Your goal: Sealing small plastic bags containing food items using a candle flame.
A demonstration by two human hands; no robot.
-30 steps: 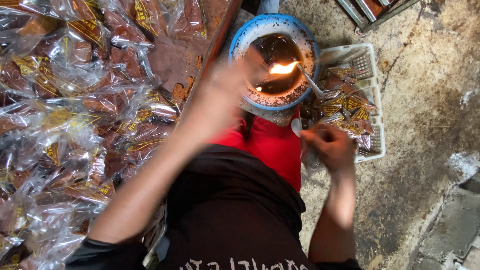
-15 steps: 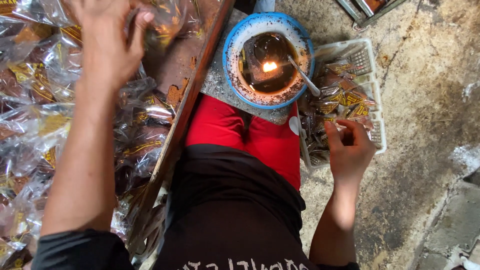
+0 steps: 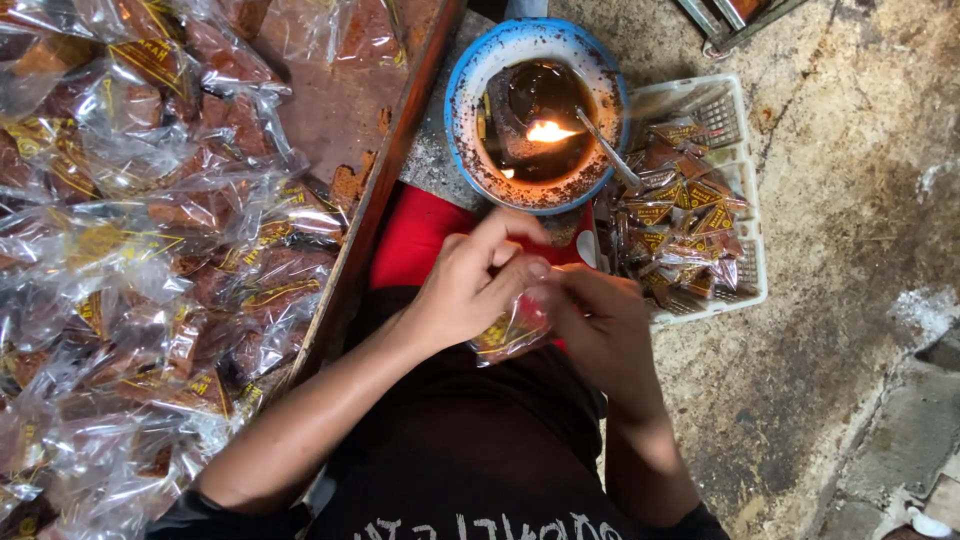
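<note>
My left hand [image 3: 470, 285] and my right hand [image 3: 600, 325] meet over my lap, both gripping one small clear plastic packet [image 3: 505, 335] of brown snack with a yellow label. The packet hangs between the fingers, just below a blue-rimmed bowl [image 3: 470, 70] holding a small burning flame [image 3: 548, 131]. A metal spoon [image 3: 605, 150] leans on the bowl's right edge.
A wooden tray [image 3: 375, 210] on my left is heaped with several clear snack packets [image 3: 130, 250]. A white plastic basket [image 3: 745, 200] on my right holds several sealed packets. Rough concrete floor [image 3: 840, 200] lies to the right; a metal rack [image 3: 735, 20] is at top.
My left hand reached out over the tray pile, then came back to my lap with a packet. My right hand moved from the basket to join it on the packet.
</note>
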